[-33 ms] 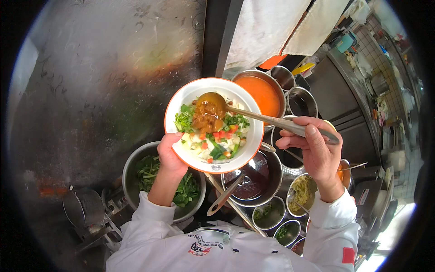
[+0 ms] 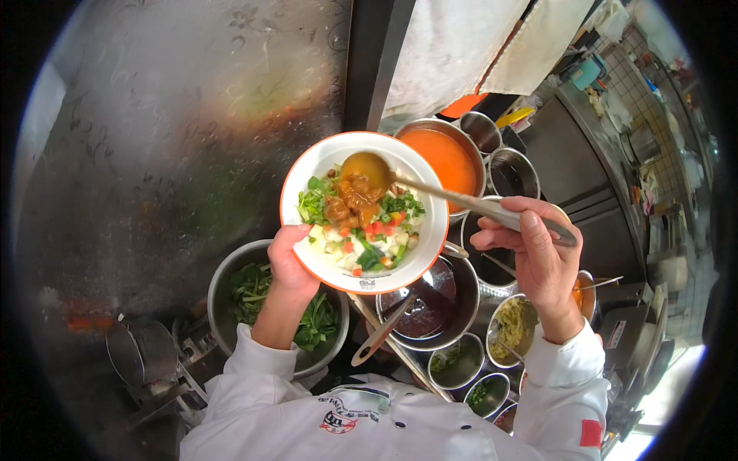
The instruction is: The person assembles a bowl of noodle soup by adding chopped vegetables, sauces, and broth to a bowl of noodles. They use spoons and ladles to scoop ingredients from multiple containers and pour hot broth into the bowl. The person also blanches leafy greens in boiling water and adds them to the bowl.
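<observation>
A cramped kitchen station was seen from above. A steel wall (image 2: 177,146), fogged and smeared, filled the left side; a white cloth (image 2: 461,54) hung at the top, and steel cabinets (image 2: 592,177) ran along the right. The counter below was crowded with metal pots set edge to edge: one of greens (image 2: 261,307) at the left, one of orange sauce (image 2: 446,157) at the top, one of dark sauce (image 2: 430,307) in the middle, and smaller tubs (image 2: 515,326) of condiments toward the lower right. Little bare surface was left between them.

A white bowl (image 2: 363,211) was held above the pots, its near rim gripped by the left hand (image 2: 288,261). Noodles, greens and red bits lay in it. A ladle (image 2: 365,170) was grasped by its handle in the right hand (image 2: 538,253), its cup tilted over the bowl with brown sauce on the food beneath. The only open room lay above the pots, between wall and cabinets.
</observation>
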`<state>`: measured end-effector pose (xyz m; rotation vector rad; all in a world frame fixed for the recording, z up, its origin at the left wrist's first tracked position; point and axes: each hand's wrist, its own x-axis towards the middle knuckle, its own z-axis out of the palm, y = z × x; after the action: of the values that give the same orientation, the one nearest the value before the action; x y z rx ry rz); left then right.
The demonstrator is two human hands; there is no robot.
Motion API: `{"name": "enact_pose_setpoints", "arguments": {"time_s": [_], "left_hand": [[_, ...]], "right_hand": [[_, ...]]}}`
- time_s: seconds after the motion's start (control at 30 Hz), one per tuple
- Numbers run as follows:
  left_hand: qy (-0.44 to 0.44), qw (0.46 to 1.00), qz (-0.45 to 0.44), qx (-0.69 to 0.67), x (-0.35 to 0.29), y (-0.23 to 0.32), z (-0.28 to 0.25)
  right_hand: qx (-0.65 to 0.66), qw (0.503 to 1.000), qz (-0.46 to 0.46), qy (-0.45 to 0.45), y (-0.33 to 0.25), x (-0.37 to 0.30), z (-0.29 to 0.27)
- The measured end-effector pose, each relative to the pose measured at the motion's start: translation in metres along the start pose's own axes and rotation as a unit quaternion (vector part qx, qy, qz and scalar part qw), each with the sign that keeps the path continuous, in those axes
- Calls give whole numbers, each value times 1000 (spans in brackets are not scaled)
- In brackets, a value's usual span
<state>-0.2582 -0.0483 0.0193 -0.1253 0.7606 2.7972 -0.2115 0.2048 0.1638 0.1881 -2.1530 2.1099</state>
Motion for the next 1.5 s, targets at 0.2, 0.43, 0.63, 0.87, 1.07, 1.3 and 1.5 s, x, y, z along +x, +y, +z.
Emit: {"name": "enact_pose_setpoints", "arguments": {"time_s": [0.2,0.43,0.63,0.87,1.07,1.3,1.5], "left_hand": [[17,1000,-10,10,0,-2,-5],[22,1000,-12,13,2,-4,-7],[8,1000,-9,1,2,-6,-7],[143,989,18,-33,-3,-8,0],[1,997,70,31,-9,-1,-3],[32,997,62,40,-7,-3,-6],[37,997,54,29,-8,0,-3]], "right_hand": [[6,999,10,51,9,6,-6],[17,999,-24,17,7,1,-7],[76,993,36,82,12,5,-18],[203,963,92,148,12,16,-57],[-12,980,17,199,25,11,-75],[-424,884,-192,-36,60,7,-85],[-247,967,-47,49,75,23,-72]]}}
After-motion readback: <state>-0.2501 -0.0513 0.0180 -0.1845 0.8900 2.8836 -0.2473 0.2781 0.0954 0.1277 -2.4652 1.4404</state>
